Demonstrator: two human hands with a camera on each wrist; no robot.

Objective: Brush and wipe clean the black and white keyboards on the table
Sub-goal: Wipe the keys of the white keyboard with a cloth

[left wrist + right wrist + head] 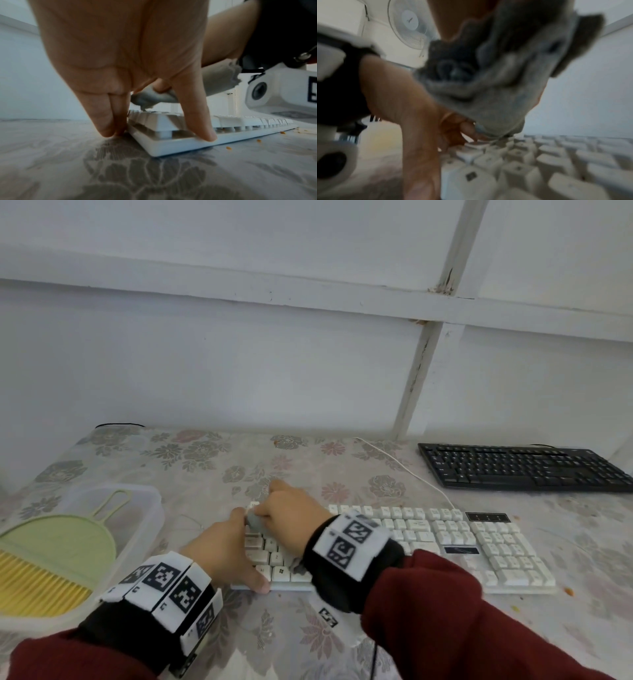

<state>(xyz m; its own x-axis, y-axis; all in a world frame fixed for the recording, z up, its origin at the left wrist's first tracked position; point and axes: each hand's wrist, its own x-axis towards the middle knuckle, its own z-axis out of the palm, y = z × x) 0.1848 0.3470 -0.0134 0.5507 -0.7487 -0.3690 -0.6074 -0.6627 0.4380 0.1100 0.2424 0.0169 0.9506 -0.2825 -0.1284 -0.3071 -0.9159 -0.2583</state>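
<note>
My right hand (291, 508) is bunched around a grey cloth (496, 83), fingers curled tight on it, pressing it onto the top-left keys of the white keyboard (445, 542). My left hand (226, 549) is spread with straight fingers, bracing the left end of that keyboard: thumb on its front edge, the other fingertips down on the worktop (205, 460) against its side. The black keyboard (524, 467) lies behind the white keyboard, off its right end, untouched by either hand. A clear tub (150, 508) with a green dustpan (61, 546) and yellow brush (37, 583) sits left of the white keyboard. Orange crumbs (229, 148) lie on the worktop just in front of the white keyboard. My worry: if I rub hard, the cloth may snag a keycap and lever it off, or push grit down between the keys. If my bracing thumb slips, the board may skid over those crumbs.
</note>
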